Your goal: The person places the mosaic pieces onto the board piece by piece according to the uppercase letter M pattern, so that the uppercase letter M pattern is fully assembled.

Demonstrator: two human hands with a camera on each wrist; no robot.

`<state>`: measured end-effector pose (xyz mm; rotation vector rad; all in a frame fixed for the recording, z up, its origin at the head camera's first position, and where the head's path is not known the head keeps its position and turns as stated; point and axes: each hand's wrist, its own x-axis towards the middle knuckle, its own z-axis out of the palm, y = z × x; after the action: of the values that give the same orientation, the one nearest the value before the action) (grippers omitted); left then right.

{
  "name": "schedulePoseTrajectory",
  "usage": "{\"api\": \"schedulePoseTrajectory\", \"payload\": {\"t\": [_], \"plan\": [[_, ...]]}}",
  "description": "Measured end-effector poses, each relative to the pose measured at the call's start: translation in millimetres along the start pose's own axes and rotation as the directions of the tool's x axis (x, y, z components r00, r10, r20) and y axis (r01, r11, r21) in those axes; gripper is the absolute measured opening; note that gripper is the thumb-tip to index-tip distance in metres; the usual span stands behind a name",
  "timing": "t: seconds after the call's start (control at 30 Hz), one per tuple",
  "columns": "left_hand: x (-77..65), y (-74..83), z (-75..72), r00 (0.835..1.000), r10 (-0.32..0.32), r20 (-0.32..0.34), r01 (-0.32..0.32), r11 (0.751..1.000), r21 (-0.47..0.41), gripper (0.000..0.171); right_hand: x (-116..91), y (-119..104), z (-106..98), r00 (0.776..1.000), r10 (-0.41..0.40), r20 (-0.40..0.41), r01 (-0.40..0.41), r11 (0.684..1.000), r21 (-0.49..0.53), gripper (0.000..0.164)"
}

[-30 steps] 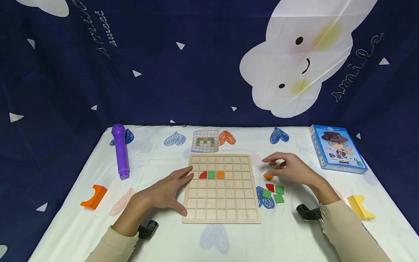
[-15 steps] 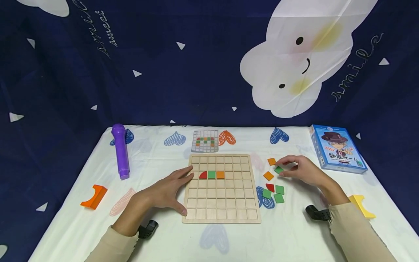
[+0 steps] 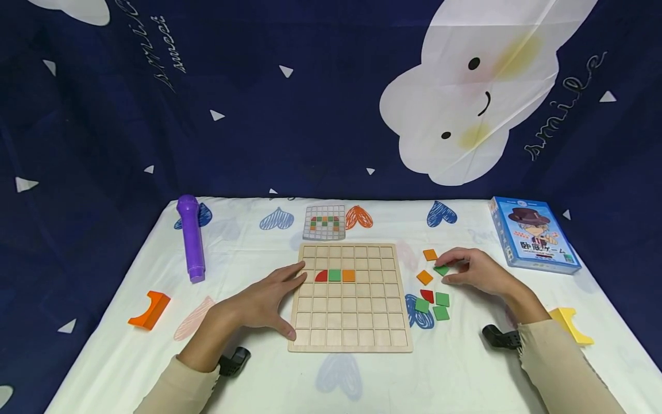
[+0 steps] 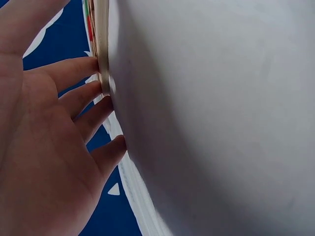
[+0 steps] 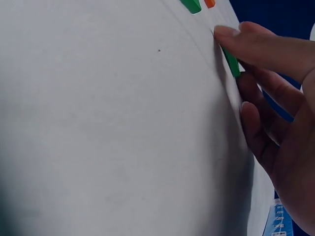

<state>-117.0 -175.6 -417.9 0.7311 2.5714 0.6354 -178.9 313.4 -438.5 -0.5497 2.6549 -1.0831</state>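
A wooden grid board (image 3: 357, 342) lies in the middle of the table. In one of its rows sit a red quarter-round tile (image 3: 321, 276), a green square tile (image 3: 334, 275) and an orange square tile (image 3: 349, 276). My left hand (image 3: 261, 299) rests spread along the board's left edge, with thumb and fingertips at the rim. To the right of the board, my right hand (image 3: 478, 270) pinches a loose green tile (image 3: 441, 269) between thumb and fingers, low at the cloth. The right wrist view also shows this green tile (image 5: 231, 63) between them.
Nearby lie loose orange tiles (image 3: 424, 278), a red tile (image 3: 427, 295) and several green tiles (image 3: 441, 313). A pattern card (image 3: 323, 233) stands behind the board. Around them are a purple microphone (image 3: 191, 238), an orange block (image 3: 150, 310), a yellow block (image 3: 569, 326) and a blue box (image 3: 535, 234).
My right hand has drawn back to the right from over the orange tiles, and the green tile at its fingertips has come into view. The left hand stays at the board.
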Motion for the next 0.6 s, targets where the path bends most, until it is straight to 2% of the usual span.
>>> {"api": "schedulePoseTrajectory", "payload": {"t": [0.4, 0.6], "plan": [[-0.5, -0.5, 0.1, 1.000, -0.008, 0.003, 0.008, 1.000, -0.002, 0.123, 0.9, -1.8, -0.2, 1.000, -0.023, -0.009, 0.022, 0.999, -0.030, 0.021], [-0.2, 0.3, 0.2, 1.000, -0.007, 0.004, 0.007, 1.000, -0.004, 0.122, 2.3, -3.9, -1.2, 1.000, 0.008, 0.002, -0.008, 1.000, -0.023, 0.019]]}}
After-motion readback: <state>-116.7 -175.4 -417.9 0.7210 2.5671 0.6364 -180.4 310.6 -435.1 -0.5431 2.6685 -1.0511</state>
